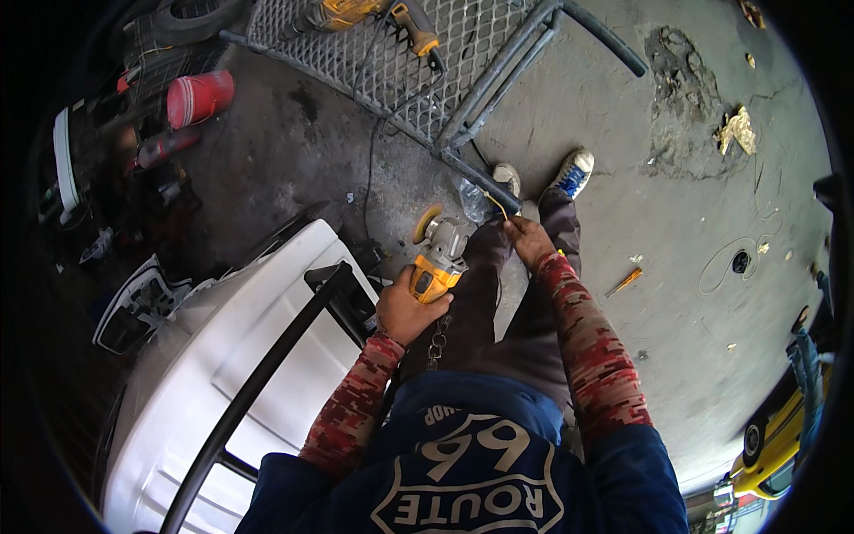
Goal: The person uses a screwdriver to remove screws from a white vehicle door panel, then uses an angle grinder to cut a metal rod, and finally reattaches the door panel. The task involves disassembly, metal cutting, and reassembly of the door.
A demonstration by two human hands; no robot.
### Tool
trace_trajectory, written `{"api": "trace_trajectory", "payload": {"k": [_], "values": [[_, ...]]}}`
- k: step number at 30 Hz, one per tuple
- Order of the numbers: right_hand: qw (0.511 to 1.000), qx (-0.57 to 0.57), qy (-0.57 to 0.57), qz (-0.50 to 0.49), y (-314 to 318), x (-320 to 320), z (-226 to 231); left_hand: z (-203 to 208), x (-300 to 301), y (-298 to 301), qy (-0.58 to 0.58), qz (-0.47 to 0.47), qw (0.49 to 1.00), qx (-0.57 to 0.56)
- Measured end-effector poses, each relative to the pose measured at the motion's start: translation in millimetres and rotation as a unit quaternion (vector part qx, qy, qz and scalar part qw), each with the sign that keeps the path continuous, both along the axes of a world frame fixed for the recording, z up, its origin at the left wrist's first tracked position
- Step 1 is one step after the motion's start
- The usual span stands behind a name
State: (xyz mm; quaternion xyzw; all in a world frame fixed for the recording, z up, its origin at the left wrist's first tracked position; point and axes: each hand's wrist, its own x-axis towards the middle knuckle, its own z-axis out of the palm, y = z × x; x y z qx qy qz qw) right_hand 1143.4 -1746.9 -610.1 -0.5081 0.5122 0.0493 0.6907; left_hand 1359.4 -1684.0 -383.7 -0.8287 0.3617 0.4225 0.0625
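My left hand point(407, 313) is wrapped round the yellow body of an angle grinder point(436, 274). The grinder's grey head points away from me and carries a round brownish disc point(427, 223). My right hand point(531, 242) is closed, its fingertips pinching a thin yellow strip point(496, 204) beside the end of a grey metal tube point(480, 180). That tube belongs to a frame with a mesh top point(400, 89). Whether the strip is a wire or a tie, I cannot tell. Red patterned sleeves cover both forearms.
A yellow power tool point(414, 28) with a cord lies on the mesh. To my left stands a white vehicle panel point(240, 347) with a black bar point(245, 400). A red bucket point(199, 98) is at far left. On the floor at right lies a thin orange tool point(624, 282).
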Motion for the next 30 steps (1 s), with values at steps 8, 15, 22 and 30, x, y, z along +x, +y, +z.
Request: {"api": "trace_trajectory", "payload": {"k": [8,15,22,30], "values": [[1.0,-0.003,0.018,-0.026,-33.0,12.3,10.4,-55.4,0.4,-17.0,0.003,-0.097,0.995,-0.006],[0.998,0.012,0.032,-0.043,-26.5,19.8,8.5,-73.4,1.4,-26.9,0.018,-0.071,0.996,-0.05],[0.997,0.008,0.046,-0.068,-20.1,21.9,8.8,-75.5,12.1,-38.6,-0.001,-0.107,0.994,-0.031],[0.996,-0.027,0.034,-0.074,-10.8,27.0,8.8,-73.2,16.0,-47.8,-0.016,-0.133,0.991,-0.003]]}}
